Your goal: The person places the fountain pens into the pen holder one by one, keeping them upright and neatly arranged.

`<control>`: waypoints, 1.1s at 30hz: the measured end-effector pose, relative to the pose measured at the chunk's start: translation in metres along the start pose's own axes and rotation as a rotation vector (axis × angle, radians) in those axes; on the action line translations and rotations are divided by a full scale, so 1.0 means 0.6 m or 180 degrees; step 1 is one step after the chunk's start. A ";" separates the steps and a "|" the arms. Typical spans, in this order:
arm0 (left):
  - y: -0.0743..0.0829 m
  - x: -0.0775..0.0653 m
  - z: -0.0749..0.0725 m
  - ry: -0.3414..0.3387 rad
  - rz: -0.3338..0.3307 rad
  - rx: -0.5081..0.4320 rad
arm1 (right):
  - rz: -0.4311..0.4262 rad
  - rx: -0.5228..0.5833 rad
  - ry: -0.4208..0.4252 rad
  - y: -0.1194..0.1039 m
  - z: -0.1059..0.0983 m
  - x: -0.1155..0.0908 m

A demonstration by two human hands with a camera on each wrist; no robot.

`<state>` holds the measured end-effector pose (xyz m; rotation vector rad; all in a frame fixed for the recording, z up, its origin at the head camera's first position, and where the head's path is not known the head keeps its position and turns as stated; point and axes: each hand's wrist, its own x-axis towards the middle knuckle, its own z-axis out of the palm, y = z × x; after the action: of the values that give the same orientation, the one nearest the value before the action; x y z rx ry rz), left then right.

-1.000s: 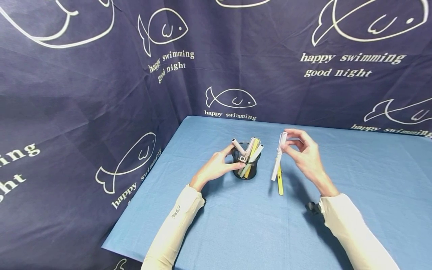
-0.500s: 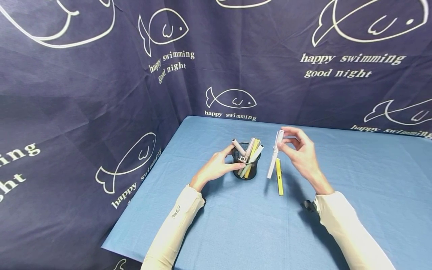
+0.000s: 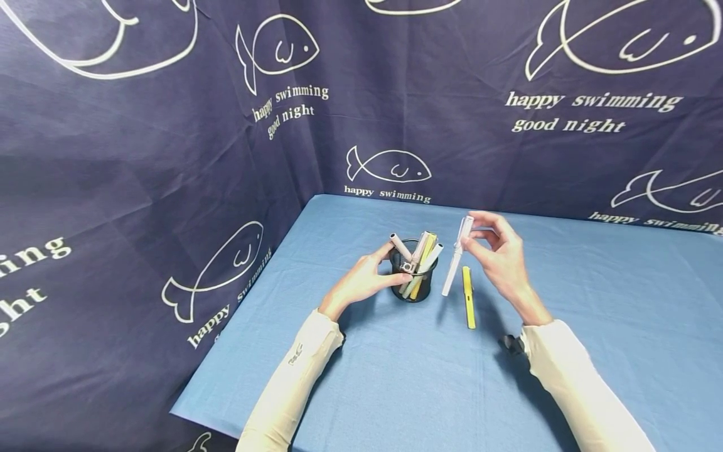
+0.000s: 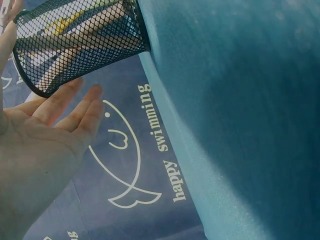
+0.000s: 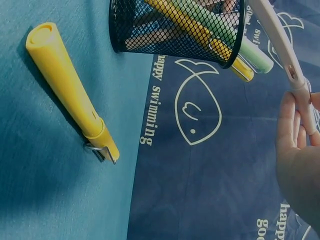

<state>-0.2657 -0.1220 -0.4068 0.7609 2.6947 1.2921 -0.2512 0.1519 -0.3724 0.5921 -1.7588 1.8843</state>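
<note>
A black mesh pen holder stands on the table with several pens in it, white, pinkish, yellow and pale green. My left hand grips its rim, thumb at the front and fingers round the back. To its right, my right hand pinches a pale pinkish-white clip pen near its upper end. That pen hangs tilted above the table, lower end toward the holder and apart from it. In the right wrist view, the pen reaches past the holder's rim. A yellow pen lies on the table below the right hand.
A blue cloth covers the table. Dark blue curtains printed with white fish and lettering rise behind it and on the left. The table's left edge runs diagonally beside the left forearm.
My right hand has moved left with the pinkish-white pen, bringing it closer to the holder and uncovering the yellow pen. The left hand stays on the holder.
</note>
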 end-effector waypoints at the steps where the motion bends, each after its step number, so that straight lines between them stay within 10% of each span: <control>1: 0.000 0.000 0.000 0.0005 -0.0005 -0.0001 | -0.0005 0.0002 0.0003 0.001 0.001 0.000; 33: -0.003 0.001 -0.002 -0.0017 0.0016 0.0030 | -0.0065 -0.0121 0.0033 0.003 0.031 0.018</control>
<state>-0.2673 -0.1234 -0.4071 0.7715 2.6984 1.2775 -0.2609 0.1339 -0.3656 0.5830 -1.7714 1.8328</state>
